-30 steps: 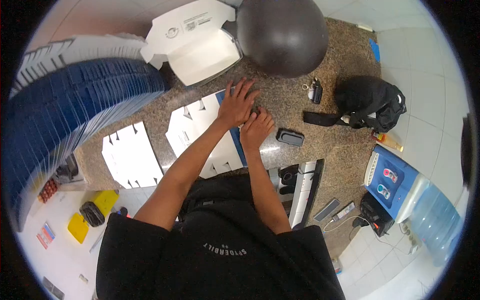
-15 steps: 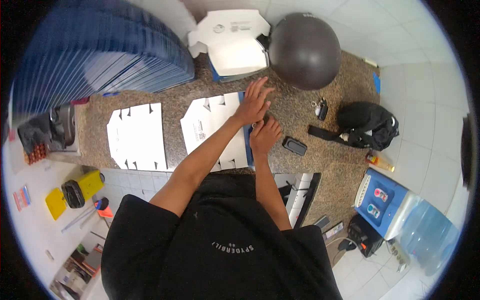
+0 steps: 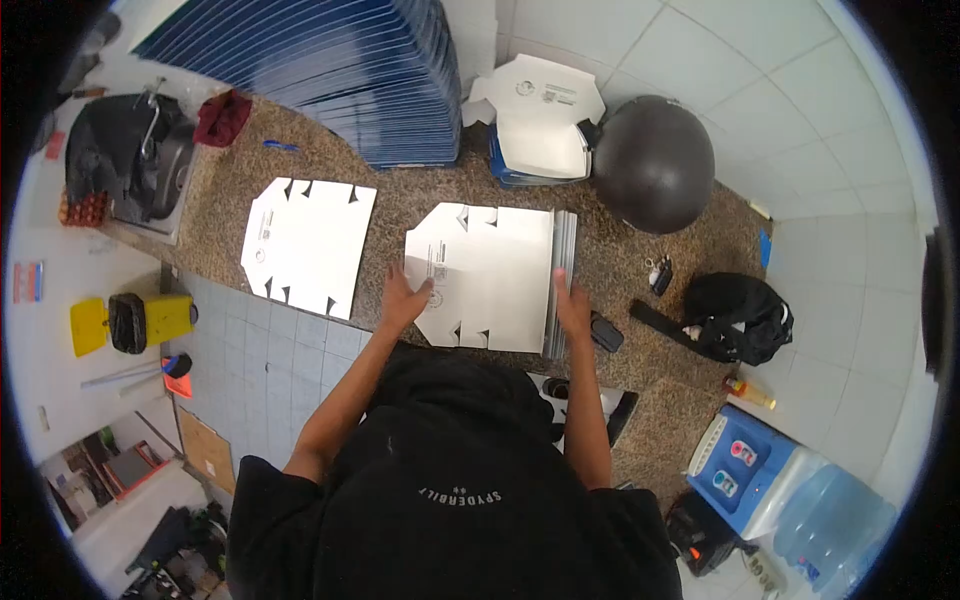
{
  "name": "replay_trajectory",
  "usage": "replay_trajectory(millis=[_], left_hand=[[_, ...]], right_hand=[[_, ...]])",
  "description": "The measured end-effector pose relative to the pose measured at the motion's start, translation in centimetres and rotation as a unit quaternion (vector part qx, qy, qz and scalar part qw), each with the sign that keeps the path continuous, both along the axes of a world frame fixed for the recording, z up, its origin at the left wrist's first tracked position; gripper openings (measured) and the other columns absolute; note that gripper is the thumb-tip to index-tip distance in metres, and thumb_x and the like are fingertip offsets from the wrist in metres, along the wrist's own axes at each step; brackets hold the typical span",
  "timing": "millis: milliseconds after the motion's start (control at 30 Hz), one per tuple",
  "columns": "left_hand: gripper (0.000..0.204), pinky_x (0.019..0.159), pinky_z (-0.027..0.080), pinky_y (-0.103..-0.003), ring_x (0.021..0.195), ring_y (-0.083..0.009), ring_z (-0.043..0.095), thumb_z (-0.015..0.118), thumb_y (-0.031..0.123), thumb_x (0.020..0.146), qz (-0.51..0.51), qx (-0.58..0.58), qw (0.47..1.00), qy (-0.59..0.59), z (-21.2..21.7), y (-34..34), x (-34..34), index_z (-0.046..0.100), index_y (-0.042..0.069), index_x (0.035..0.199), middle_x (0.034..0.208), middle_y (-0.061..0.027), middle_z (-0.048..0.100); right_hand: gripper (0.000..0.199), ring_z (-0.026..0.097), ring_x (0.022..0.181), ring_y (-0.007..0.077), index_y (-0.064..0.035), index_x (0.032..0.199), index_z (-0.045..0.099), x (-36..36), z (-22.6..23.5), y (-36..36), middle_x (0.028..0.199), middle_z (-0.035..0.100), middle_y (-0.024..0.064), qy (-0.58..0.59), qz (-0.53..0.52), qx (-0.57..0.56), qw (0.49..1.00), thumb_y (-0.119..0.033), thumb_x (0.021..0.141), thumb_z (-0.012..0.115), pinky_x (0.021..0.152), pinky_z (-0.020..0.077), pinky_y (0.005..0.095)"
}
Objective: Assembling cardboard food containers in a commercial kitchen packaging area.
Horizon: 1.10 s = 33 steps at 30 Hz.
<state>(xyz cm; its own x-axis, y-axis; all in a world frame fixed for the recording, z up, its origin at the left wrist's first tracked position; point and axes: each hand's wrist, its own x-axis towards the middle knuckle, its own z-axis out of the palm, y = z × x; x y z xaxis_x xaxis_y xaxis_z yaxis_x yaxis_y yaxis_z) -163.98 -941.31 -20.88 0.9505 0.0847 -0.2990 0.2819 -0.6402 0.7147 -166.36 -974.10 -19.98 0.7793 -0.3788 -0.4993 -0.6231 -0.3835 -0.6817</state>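
White flat carton blank stack (image 3: 490,275) on granite desk (image 3: 620,245); left hand (image 3: 403,298), right hand (image 3: 572,305) grips spread, flat on its edges.

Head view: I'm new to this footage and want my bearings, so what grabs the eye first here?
First, the white flat box blank at the middle of the speckled stone counter, with the left hand on its left edge and the right hand at the right edge of the stack under it. Next, the fanned row of dark blue sheets along the wall at top left, and the dark grey helmet at upper right.
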Motion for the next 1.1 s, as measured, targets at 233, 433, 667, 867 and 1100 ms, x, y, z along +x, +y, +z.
replay_trajectory(millis=[233,433,667,867,1100], left_hand=[[0.09,0.103,0.031,-0.054,0.121,-0.0546,0.034,0.073,0.039,0.068,-0.013,0.141,0.99,-0.021,-1.6,-2.8,0.2,0.033,-0.011,0.132,0.131,-0.0396,0.031],[0.075,0.1,0.038,-0.047,0.116,-0.045,0.046,0.073,0.035,0.07,-0.01,0.051,0.999,0.001,-2.9,-0.3,2.5,0.044,-0.009,0.123,0.123,-0.0345,0.048],[0.062,0.091,0.045,-0.042,0.102,-0.0348,0.059,0.074,0.03,0.073,-0.018,-0.09,0.995,0.043,0.5,0.3,3.9,0.049,-0.006,0.117,0.096,-0.0234,0.064],[0.056,0.091,0.043,-0.037,0.106,-0.0299,0.055,0.07,0.022,0.08,-0.08,-0.152,0.976,-0.137,5.8,0.4,3.3,0.042,-0.006,0.119,0.112,-0.0229,0.055],[0.065,0.091,0.041,-0.038,0.104,-0.0325,0.053,0.067,0.019,0.084,-0.174,-0.204,0.929,-0.254,5.3,1.6,3.9,0.027,-0.009,0.128,0.113,-0.0231,0.052]], right_hand=[[0.078,0.055,0.111,0.039,0.0084,0.127,0.044,-1.1,0.5,1.8,0.121,0.055,0.0269,-0.031,0.116,-0.189,0.975,-0.043,0.074,0.07,0.096,0.0406,0.0452],[0.052,0.057,0.105,0.0282,0.003,0.125,0.049,-1.7,0.7,-0.5,0.119,0.058,0.0172,-0.005,0.001,0.241,0.97,-0.012,0.078,0.065,0.092,0.0435,0.0356],[0.046,0.057,0.104,0.0241,0.0025,0.122,0.053,-6.7,3.3,1.7,0.116,0.06,0.0144,-0.036,-0.056,0.233,0.97,-0.018,0.083,0.067,0.09,0.0436,0.0334],[0.037,0.059,0.1,0.0239,0.0035,0.116,0.055,-10.4,5.8,5.6,0.108,0.062,0.0149,-0.241,-0.041,0.126,0.961,-0.019,0.088,0.064,0.088,0.0438,0.0335],[0.029,0.062,0.093,0.0281,0.0017,0.106,0.062,-11.1,3.6,9.4,0.101,0.065,0.0163,-0.329,-0.068,-0.038,0.941,-0.022,0.09,0.062,0.083,0.0463,0.0345]])
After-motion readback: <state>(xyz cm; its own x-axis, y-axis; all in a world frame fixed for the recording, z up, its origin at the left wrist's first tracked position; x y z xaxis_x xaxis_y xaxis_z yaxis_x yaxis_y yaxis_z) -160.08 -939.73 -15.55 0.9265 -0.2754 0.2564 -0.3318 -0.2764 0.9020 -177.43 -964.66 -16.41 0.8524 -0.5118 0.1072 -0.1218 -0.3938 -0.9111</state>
